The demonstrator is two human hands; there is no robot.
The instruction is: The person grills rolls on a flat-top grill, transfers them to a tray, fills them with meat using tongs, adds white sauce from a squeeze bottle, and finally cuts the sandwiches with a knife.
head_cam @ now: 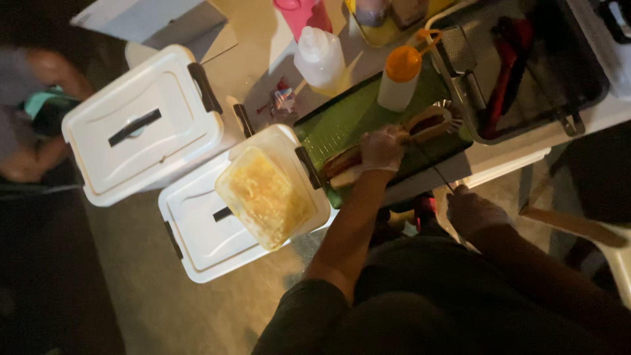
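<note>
My gloved left hand [381,150] presses down on a hot dog bun [342,167] that lies on a green tray [342,118]. A second bun with a sausage [427,122] lies just right of it on the same tray. My gloved right hand [474,212] is lower, off the table's edge, closed around a thin dark tool [437,172] that points up towards the buns; what kind of tool it is I cannot make out.
A clear tub of yellow shredded food [266,197] rests on a white lidded box [204,243]; another white box [141,125] stands left. An orange-capped squeeze bottle [401,79], a clear bottle [319,56] and a black tray with red tongs [519,72] stand behind. Another person [33,112] is far left.
</note>
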